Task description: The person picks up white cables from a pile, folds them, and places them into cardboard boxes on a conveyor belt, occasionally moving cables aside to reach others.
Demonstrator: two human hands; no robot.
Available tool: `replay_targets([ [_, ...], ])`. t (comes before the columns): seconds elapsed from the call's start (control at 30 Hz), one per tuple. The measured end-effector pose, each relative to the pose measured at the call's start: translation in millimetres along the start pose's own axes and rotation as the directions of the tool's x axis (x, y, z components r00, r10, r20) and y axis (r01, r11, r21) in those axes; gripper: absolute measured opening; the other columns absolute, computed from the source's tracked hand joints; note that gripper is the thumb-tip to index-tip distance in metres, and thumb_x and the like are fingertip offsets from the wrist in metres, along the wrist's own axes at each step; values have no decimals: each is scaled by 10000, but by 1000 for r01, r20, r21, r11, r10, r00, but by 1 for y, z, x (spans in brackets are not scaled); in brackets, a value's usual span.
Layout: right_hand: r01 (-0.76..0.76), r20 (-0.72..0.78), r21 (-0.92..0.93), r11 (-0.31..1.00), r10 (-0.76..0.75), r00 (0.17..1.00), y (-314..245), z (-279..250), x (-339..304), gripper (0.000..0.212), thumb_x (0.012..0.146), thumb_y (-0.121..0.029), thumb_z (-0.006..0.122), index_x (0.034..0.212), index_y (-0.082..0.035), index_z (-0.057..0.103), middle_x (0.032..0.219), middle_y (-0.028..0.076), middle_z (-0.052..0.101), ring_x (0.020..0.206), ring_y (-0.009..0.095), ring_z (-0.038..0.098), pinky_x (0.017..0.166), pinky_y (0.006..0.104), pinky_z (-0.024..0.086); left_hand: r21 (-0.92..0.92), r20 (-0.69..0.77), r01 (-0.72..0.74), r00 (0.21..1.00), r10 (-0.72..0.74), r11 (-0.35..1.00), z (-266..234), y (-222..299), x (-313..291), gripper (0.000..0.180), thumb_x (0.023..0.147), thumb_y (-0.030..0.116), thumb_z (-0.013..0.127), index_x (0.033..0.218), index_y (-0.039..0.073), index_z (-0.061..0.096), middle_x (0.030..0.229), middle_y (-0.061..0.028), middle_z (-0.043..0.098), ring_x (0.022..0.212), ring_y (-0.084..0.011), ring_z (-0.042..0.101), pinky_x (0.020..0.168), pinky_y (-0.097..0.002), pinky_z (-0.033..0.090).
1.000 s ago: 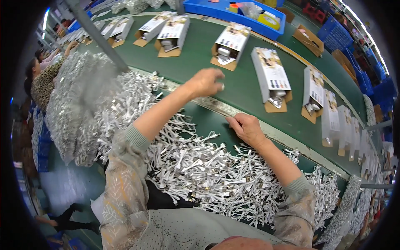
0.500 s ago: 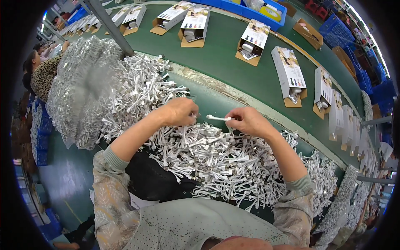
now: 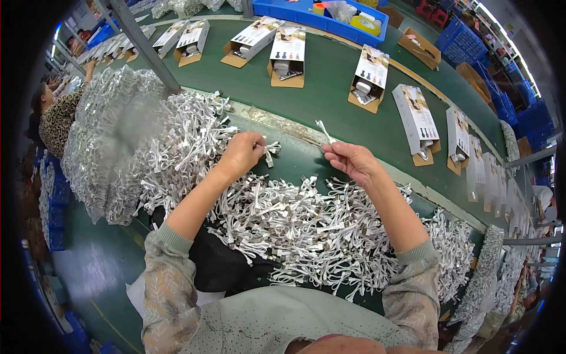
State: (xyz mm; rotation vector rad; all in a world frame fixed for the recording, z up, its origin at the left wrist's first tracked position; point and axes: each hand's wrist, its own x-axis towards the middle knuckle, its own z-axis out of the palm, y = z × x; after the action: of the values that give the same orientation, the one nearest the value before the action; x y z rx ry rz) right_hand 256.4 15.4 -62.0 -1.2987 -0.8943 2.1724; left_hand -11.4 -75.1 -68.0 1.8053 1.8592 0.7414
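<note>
White USB cables (image 3: pixel 306 224), bundled short, lie in a big heap across the bench in front of me. My left hand (image 3: pixel 243 154) pinches a white cable (image 3: pixel 270 154) above the heap's far side; its connectors stick out past the fingertips. Farther right, my right hand (image 3: pixel 352 161) grips another white cable (image 3: pixel 322 132) between thumb and fingers, its end pointing up and away toward the conveyor's edge. A second pile of cables (image 3: pixel 190 130) spreads to the left of my left hand.
Clear plastic bags (image 3: pixel 121 135) of goods are stacked at the left. Beyond a worn ledge (image 3: pixel 277 121), open printed boxes (image 3: pixel 289 53) stand in a row on the green conveyor (image 3: pixel 236 76). A blue tray (image 3: pixel 283 10) sits at the back. A person (image 3: pixel 59 118) is at the far left.
My hands have moved apart, the left one slightly left. The cable in my right hand has swung from level to pointing upward. The boxes on the conveyor have shifted a little in view.
</note>
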Motion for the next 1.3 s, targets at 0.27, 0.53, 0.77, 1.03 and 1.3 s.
replay_targets([
  [0.27, 17, 7, 467, 884, -23, 1000, -7, 13, 74, 131, 823, -48, 643, 909, 28, 579, 838, 91, 619, 680, 124, 593, 588, 192, 544, -369, 181, 228, 968, -171, 901, -20, 14, -9, 168, 748, 91, 613, 850, -42, 609, 737, -60, 626, 665, -90, 560, 615, -247, 453],
  [0.53, 301, -389, 587, 751, -65, 919, -43, 23, 168, 67, 851, 31, 541, 882, 81, 509, 811, 157, 576, 647, 216, 616, 546, 303, 583, -422, 64, 205, 978, -197, 883, -6, 1, 1, 183, 746, 146, 674, 811, -23, 650, 716, -40, 611, 636, -77, 518, 574, -226, 410],
  [0.77, 435, -361, -240, 868, -496, 790, -32, 18, 131, 490, 900, -431, 487, 649, -17, 560, 535, 75, 549, 435, 122, 501, 361, 240, 361, -501, -95, 156, 968, -233, 851, 3, -5, 43, 148, 782, 104, 630, 836, -34, 640, 619, -22, 591, 546, -63, 507, 503, -223, 407],
  [1.03, 522, 269, -850, 65, -799, 538, 38, -12, 37, 381, 863, -260, 575, 563, -28, 536, 529, 167, 510, 486, 324, 524, 477, 389, 407, -202, -476, 102, 859, -188, 974, 29, -22, 175, 139, 741, 127, 601, 793, 11, 657, 730, -153, 647, 716, -300, 633, 688, -379, 482],
  [1.3, 540, 294, -841, 41, -802, 519, 39, -4, 43, 361, 850, -232, 589, 552, -42, 514, 523, 170, 503, 482, 340, 521, 464, 411, 407, -174, -298, -50, 955, -4, 983, 51, -23, 233, 341, 757, 27, 509, 1088, 13, 589, 999, -176, 637, 926, -301, 614, 817, -348, 471],
])
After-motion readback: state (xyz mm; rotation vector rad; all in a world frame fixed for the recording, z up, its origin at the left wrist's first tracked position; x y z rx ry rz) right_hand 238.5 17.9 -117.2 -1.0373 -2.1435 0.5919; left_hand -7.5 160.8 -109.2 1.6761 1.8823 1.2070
